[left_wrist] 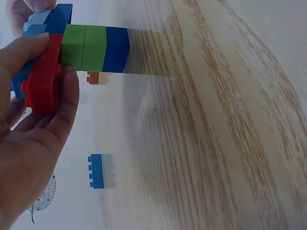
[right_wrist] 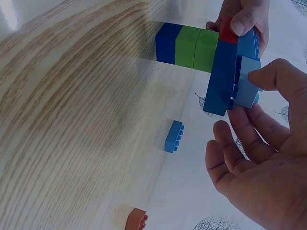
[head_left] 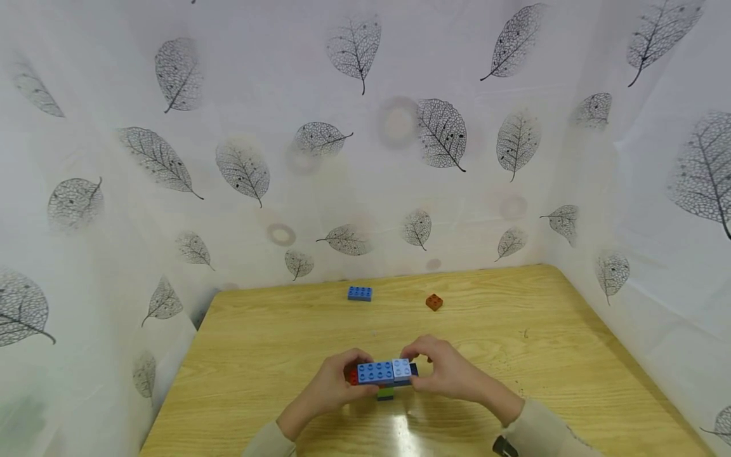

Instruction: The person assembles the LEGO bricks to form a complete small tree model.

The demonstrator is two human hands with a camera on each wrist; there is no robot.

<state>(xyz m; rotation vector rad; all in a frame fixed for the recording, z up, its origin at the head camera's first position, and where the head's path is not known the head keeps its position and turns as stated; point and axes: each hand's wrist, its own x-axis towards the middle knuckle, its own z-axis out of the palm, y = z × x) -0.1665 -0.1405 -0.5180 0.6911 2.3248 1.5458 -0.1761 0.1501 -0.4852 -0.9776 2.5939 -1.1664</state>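
A small tower of toy building bricks stands between both hands. Its column has two green bricks (right_wrist: 184, 45) over a dark blue brick (right_wrist: 166, 43) at the foot. Across the top lie a red brick (left_wrist: 43, 86) on the left and a longer dark blue brick (right_wrist: 220, 79) on the right. Above these sit a blue brick (head_left: 375, 373) and a light blue brick (head_left: 401, 369), side by side. My left hand (head_left: 331, 384) grips the red and blue bricks at the left end. With thumb and finger, my right hand (head_left: 448, 374) pinches the light blue brick.
Farther back on the wooden table (head_left: 274, 330) lie a loose blue brick (head_left: 360, 294) and, to its right, an orange-brown brick (head_left: 434, 302). A white leaf-patterned curtain (head_left: 365, 190) closes off the back and both sides.
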